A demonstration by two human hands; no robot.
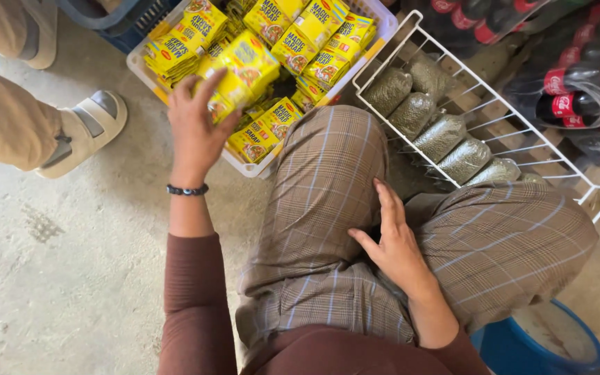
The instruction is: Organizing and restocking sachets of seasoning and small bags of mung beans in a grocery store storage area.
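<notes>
Presently, a yellow noodle packet (227, 94) is gripped by the left hand (198, 128), the fingers (210, 83) curled over its top edge and the thumb pressed against its side, so that the packet is pinched at the near edge of a white plastic crate (258, 167). The crate is filled with many more yellow packets (300, 42), stacked and leaning in loose rows, and it is set on the concrete floor (57, 264) just ahead of the person's knees. A black beaded bracelet (187, 189) is worn on the left wrist, below which a maroon sleeve (192, 298) is seen. The right hand (394, 243) is laid flat and empty between the thighs on the checked trousers (321, 208), its fingers loosely spread and nothing held. To the right of the crate, a white wire rack (515, 114) is propped at a slant, and a row of clear bags of greenish grain (442, 135) is held in it. Dark soft-drink bottles with red caps (578, 83) are wrapped in plastic beyond the rack. A blue bucket (522, 347) is seen by the right thigh. At the upper left, another person's sandalled foot (85, 132) and tan trouser leg (5, 125) are seen on the floor.
</notes>
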